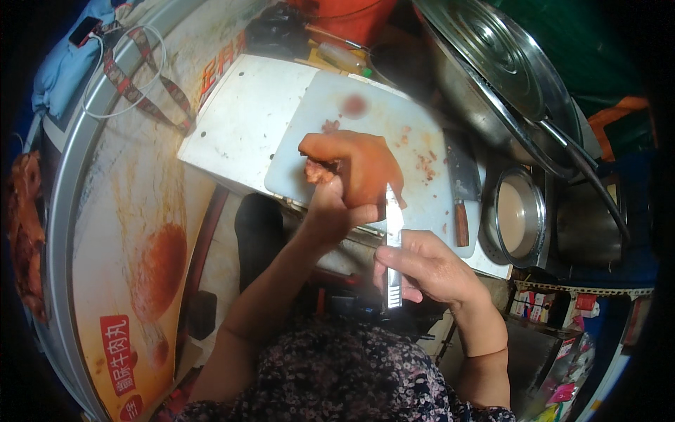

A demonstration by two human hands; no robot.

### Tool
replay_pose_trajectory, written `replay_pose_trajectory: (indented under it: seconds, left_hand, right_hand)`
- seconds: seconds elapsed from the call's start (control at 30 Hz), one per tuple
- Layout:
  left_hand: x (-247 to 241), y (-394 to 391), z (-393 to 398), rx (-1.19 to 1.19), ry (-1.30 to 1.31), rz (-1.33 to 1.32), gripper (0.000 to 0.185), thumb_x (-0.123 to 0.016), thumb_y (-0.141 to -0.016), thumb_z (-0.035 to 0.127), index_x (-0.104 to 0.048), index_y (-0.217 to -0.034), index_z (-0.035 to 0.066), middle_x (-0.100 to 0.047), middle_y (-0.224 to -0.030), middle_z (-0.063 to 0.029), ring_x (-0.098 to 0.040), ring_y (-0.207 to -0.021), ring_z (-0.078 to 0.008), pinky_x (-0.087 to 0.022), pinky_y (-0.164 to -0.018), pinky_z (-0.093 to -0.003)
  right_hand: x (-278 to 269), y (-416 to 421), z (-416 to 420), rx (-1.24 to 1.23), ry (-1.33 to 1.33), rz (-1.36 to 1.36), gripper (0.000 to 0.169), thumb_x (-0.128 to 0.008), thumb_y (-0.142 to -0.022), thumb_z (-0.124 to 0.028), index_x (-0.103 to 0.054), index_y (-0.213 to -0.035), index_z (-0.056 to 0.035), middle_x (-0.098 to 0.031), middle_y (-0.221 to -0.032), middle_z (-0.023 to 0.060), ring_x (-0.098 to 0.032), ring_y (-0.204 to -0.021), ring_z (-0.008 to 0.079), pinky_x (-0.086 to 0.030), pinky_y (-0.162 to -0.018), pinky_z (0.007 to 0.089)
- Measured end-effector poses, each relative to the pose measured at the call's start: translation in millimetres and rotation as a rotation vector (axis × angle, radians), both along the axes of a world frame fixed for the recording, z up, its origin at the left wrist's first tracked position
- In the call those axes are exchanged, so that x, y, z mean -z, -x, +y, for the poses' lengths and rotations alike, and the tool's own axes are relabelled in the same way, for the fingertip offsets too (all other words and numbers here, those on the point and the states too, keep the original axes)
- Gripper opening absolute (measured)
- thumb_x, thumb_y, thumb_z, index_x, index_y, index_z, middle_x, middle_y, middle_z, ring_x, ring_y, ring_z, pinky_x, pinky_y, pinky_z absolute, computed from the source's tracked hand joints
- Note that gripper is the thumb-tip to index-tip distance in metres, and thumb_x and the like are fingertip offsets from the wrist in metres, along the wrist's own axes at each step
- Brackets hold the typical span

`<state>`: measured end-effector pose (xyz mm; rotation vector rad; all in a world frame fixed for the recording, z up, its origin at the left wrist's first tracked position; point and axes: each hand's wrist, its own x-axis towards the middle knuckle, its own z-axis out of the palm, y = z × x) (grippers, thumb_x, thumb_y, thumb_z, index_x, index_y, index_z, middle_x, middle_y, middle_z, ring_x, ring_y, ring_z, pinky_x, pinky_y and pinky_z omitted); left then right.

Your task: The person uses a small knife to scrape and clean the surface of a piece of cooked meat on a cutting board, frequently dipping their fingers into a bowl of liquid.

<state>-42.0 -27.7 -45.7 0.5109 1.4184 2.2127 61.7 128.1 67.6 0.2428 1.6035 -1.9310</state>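
Note:
My left hand (335, 208) grips the near side of a large brown piece of cooked meat with skin (372, 155). Its thumb lies beside the ragged opening on the left, where paler meat (318, 171) shows. Between the fingers of my right hand (435, 258) is a small all-metal knife (393, 224), its point upward at the near right edge of the skin. Whether the tip cuts in or only overlaps the skin, I cannot tell. Beneath the meat is a white plastic cutting board (364, 124) with scattered meat scraps (426, 164) and a reddish stain.
A cleaver (463, 182) with a wooden handle lies along the board's right side. Right of it stands a metal pot of cloudy liquid (512, 213). A large lidded metal pot (474, 100) leans in behind. A bottle (340, 57) lies beyond the board; a lanyard (124, 76) hangs at left.

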Motion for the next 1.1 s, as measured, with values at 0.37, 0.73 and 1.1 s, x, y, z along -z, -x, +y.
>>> replay_pose_trajectory:
  seconds: [0.37, 0.73, 1.1]
  left_hand:
    - [-9.8, 0.0, -0.7, 0.005, 0.125, 0.032, 0.044, -0.07, -0.077, 0.0, -0.057, -0.119, 0.0, -0.061, -0.108, -0.0031, -0.062, -0.097, -0.0129, -0.052, -0.088, -0.0276]
    - [-2.8, -2.7, -0.9, 0.043, -0.025, -0.01, 0.046, -0.07, -0.08, -0.002, -0.052, -0.123, -0.002, -0.062, -0.112, -0.0071, -0.064, -0.101, -0.0154, -0.054, -0.089, -0.0293]
    - [-13.1, -4.6, -2.8, 0.074, -0.068, -0.095, 0.044, -0.069, -0.08, -0.004, -0.054, -0.121, -0.002, -0.062, -0.111, -0.0063, -0.063, -0.102, -0.0145, -0.053, -0.09, -0.0293]
  right_hand:
    - [6.1, 8.2, -5.4, 0.089, 0.115, -0.108, 0.027, -0.059, -0.098, -0.021, -0.063, -0.085, 0.0024, -0.063, -0.067, 0.0102, -0.044, -0.04, 0.0072, -0.031, -0.035, 0.0203]
    - [3.9, 10.9, -6.7, 0.095, 0.197, -0.152, 0.025, -0.059, -0.097, -0.019, -0.063, -0.085, 0.0028, -0.064, -0.068, 0.0151, -0.043, -0.037, 0.0078, -0.03, -0.032, 0.0203]
    - [0.3, 7.9, -7.2, 0.075, 0.166, -0.128, 0.027, -0.059, -0.097, -0.022, -0.063, -0.085, 0.0018, -0.065, -0.068, 0.0127, -0.043, -0.038, 0.0065, -0.029, -0.032, 0.0193]
